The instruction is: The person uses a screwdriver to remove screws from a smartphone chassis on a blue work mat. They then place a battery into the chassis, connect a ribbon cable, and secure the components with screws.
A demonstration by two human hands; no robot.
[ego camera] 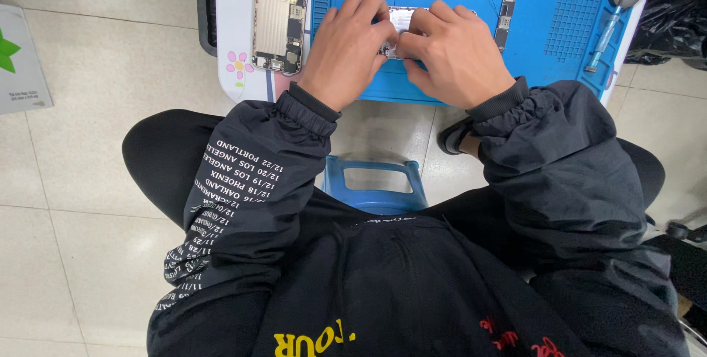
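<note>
head view, steeply downward, close

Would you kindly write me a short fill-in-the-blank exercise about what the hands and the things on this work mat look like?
1. The left hand and right hand pinch a small part over a ____ mat.
2. The opened phone lies to the ____ of the left hand.
3. The person sits on a ____ stool.

Missing words: blue; left; blue

Your white worktop point(230, 33) carries a blue rubber repair mat point(560, 25) and, just left of it, an opened phone chassis point(278, 14).
</note>
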